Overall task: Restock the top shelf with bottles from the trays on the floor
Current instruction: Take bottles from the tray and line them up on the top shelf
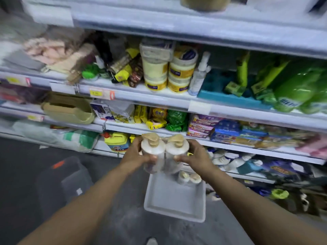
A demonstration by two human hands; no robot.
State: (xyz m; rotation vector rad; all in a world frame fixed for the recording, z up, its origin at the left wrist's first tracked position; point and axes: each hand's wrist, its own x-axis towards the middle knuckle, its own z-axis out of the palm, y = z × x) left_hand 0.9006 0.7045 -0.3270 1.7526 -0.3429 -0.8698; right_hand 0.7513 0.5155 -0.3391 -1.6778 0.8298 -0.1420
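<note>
Two white pump bottles with beige pump heads are held side by side above the floor. My left hand (137,154) grips the left bottle (153,152) and my right hand (193,157) grips the right bottle (174,153). Below them a grey tray (174,209) lies on the floor, with two more pump bottles (189,177) standing at its far right corner. The top shelf (177,22) runs across the upper edge of the view, blurred.
Stocked shelves fill the view ahead: cream jars (169,71), a teal tray (230,98), green bags (304,87), soap packs. A dark crate (62,181) stands on the floor at left. Cluttered goods lie on the low shelf at right.
</note>
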